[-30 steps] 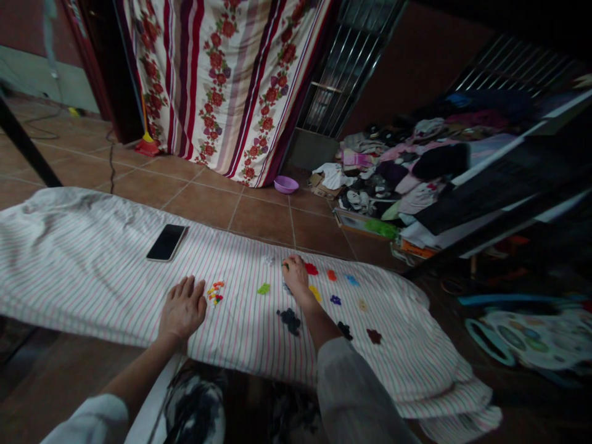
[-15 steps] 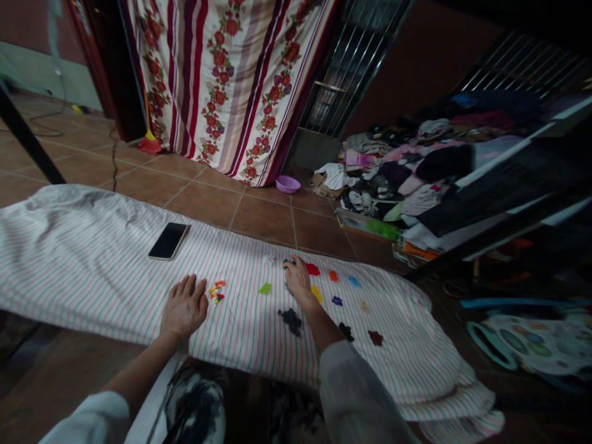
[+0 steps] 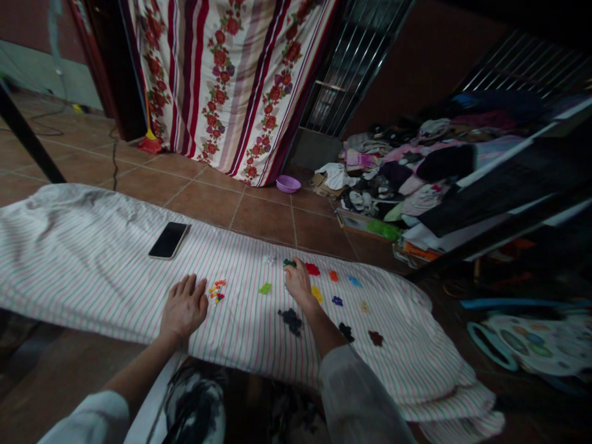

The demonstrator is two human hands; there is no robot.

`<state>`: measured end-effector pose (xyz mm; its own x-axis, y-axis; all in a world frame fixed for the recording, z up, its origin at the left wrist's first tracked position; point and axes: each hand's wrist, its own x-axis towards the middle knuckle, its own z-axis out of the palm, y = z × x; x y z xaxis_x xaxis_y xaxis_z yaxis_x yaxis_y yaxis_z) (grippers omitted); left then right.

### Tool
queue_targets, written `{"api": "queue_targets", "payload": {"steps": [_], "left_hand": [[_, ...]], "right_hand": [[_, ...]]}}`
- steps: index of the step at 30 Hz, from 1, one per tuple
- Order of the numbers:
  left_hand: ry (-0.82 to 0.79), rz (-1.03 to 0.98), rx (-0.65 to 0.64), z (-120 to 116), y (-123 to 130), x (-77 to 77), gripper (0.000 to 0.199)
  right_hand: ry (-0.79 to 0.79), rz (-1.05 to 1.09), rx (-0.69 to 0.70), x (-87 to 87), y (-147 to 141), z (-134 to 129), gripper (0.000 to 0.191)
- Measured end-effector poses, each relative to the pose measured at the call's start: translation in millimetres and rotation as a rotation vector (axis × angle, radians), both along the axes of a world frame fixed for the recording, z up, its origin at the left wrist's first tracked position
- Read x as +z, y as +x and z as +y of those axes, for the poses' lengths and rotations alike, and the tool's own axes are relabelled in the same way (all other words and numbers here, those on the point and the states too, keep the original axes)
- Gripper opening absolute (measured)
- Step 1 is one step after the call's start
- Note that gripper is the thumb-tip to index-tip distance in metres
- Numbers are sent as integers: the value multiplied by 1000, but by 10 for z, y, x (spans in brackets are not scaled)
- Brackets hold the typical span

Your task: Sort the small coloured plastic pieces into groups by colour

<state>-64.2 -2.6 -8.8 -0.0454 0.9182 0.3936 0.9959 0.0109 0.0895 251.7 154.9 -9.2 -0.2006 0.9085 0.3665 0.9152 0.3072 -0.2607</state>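
Observation:
My left hand [image 3: 184,308] lies flat on the striped cloth [image 3: 124,290], fingers stretched out and holding nothing. Just right of its thumb is a small group of mixed orange, yellow, red and green pieces [image 3: 217,291]. My right hand [image 3: 298,280] reaches to the dark green pile [image 3: 289,263], its fingertips curled together at the pile's near edge. Whatever they pinch is too small to make out. Around it sit separate piles: red pieces [image 3: 312,269], yellow pieces [image 3: 317,293], lime green pieces [image 3: 265,288], white pieces [image 3: 270,260] and dark grey pieces [image 3: 291,321].
Farther right are orange [image 3: 333,275], light blue [image 3: 354,280], purple [image 3: 337,301], beige [image 3: 364,306], black [image 3: 346,332] and brown piles [image 3: 375,338]. A phone [image 3: 169,240] lies left. Beyond the cloth's edge are a purple basin [image 3: 288,184] and heaped clothes [image 3: 407,166].
My right hand has shifted slightly, with its fingers drawn back a little, so more of the dark green pile shows. My left hand stays where it was.

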Motion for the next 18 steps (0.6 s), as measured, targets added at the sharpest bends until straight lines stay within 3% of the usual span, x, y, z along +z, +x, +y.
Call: {"api": "queue_targets", "payload": {"steps": [13,18], "left_hand": [[-2,-72,3,-2,7,26,42],[-17,-77,6,-1,11,38,43]], "right_hand": [[22,29,31,8,-34,-29,32],[40,103,106,46,-250,-170,31]]}}
